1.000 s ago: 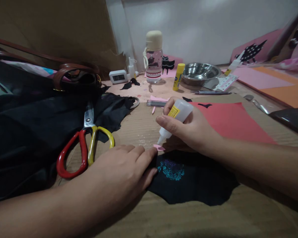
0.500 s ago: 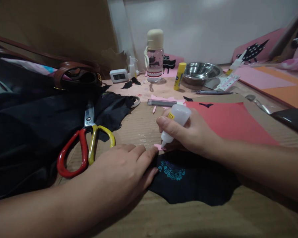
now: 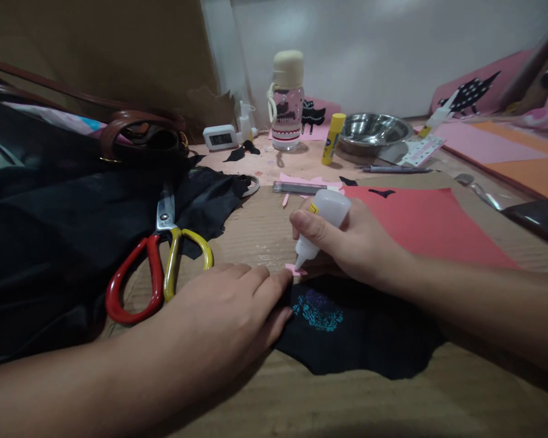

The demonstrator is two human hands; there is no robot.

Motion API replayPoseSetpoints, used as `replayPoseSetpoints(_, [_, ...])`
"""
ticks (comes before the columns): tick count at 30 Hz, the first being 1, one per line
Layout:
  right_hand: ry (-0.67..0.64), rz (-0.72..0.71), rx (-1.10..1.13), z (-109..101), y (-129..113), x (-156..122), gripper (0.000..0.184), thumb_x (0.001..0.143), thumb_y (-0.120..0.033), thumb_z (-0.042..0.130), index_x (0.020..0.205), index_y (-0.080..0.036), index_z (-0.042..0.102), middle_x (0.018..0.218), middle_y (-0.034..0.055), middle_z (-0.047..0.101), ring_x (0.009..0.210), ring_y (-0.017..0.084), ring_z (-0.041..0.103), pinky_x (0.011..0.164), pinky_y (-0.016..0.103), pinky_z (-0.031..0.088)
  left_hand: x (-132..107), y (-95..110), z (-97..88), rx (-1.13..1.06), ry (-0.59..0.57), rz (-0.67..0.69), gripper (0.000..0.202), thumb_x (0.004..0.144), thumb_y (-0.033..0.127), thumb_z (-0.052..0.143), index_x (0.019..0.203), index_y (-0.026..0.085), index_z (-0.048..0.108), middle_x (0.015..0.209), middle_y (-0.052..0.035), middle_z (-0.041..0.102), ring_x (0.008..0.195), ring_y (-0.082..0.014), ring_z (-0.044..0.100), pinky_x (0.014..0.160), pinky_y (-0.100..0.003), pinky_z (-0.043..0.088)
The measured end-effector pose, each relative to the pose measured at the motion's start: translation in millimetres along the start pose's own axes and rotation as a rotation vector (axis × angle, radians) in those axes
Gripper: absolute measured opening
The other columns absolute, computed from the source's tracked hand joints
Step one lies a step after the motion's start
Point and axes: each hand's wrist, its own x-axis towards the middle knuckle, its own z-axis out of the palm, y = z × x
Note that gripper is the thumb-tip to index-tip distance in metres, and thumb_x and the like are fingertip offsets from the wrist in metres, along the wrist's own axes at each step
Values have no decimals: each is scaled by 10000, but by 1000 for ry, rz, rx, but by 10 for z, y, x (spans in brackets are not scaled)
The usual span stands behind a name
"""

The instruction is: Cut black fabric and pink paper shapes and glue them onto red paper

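Observation:
My right hand [image 3: 360, 243] is closed round a small white squeeze glue bottle [image 3: 331, 210] with a yellow label. The bottle is tilted down, its nozzle tip at a small pink paper piece [image 3: 296, 269]. My left hand [image 3: 237, 304] lies low on the cardboard with its fingers stretched out, the index fingertip at the left end of that pink piece. Its thumb rests at the edge of a black fabric piece [image 3: 369, 340] with a glittery blue-purple print. Left of this hand lie scissors [image 3: 164, 261] with one red and one yellow handle.
Black cloth [image 3: 50, 255] and a brown strap [image 3: 119, 137] fill the left. Red paper [image 3: 420, 219] lies under my right forearm's far side. Behind stand a bottle [image 3: 287, 100], a yellow glue stick [image 3: 333, 140] and a steel bowl [image 3: 374, 134]. A dark handle [image 3: 536, 222] lies right.
The glue bottle's nozzle has shifted slightly left along the pink piece. The left hand stays nearly still. The whole view has moved a little.

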Motion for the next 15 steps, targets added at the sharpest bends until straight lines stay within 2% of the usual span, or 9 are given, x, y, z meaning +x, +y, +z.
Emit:
replayPoseSetpoints(9, [2, -2, 29, 3, 9, 6, 450, 816, -597, 757, 680, -228, 541, 607, -26, 589, 543, 157, 634, 449, 253, 487, 20, 3, -12, -2, 7, 0, 320, 981, 230, 466, 1192, 76, 650, 767, -60, 705, 618, -253, 670, 557, -406, 562])
replayPoseSetpoints(15, [2, 7, 21, 7, 5, 6, 472, 805, -633, 749, 678, -231, 537, 598, -27, 583, 538, 151, 623, 445, 248, 490, -1, 4, 2, 1, 19, 1, 320, 988, 239, 462, 1184, 72, 651, 756, -56, 700, 611, -255, 671, 541, -408, 558])
